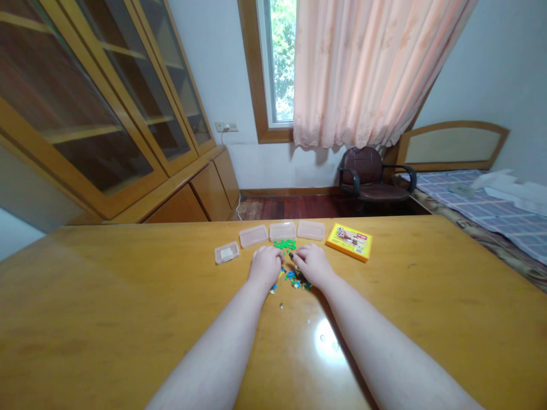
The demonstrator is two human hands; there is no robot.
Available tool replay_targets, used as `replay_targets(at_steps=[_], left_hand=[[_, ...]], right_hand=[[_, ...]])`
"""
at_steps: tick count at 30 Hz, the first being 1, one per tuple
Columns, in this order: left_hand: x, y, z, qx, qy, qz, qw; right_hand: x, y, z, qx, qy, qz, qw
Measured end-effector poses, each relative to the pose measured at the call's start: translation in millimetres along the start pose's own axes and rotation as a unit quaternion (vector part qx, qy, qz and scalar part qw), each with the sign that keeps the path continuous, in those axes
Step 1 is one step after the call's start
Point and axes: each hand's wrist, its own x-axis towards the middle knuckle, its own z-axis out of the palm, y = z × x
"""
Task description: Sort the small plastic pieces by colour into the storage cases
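The bench is honey yellow. A heap of small pieces mixes blue, brown and yellow; at twelve o'clock from it, other pieces are bright green. At two o'clock, a box is yellow with a red-and-white label. At one o'clock, the curtain is peach with faint flowers; at three o'clock, the bedsheet has a blue-grey check.

The wooden tabletop gives passage outward from the left hand and right hand, while green bricks, plastic boxes and a yellow carton block the way ahead.
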Motion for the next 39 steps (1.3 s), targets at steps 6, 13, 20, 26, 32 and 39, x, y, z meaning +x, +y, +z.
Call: replay_targets(at_steps=[6, 13, 20, 26, 32, 39], left_hand=[[0.4, 0.7, 0.3, 0.031, -0.015, 0.004, 0.999], [1.5, -1.0, 4.3, 0.010, -0.015, -0.004, 1.000], [2.1, -1.9, 5.7, -0.026, 0.005, 0.012, 1.000], [1.7, -1.8, 7.4, -0.048, -0.014, 0.052, 0.997], [1.6, -0.7, 6.2, -0.048, -0.011, 0.034, 0.998], [1.6, -1.3, 6.8, -0.049, -0.010, 0.035, 0.998]], right_hand=[[1.0, 2.6, -0.7, -0.008, 0.037, 0.035, 0.999], [0.5, 1.6, -1.0, -0.028, -0.001, 0.045, 0.999], [0.2, 1.4, 1.0, -0.002, 0.011, 0.032, 0.999], [2.2, 7.1, 2.2, -0.032, 0.046, 0.082, 0.995], [1.0, 2.1, 1.2, -0.017, 0.000, 0.053, 0.998], [1.8, 3.0, 3.6, 0.004, 0.013, 0.058, 0.998]])
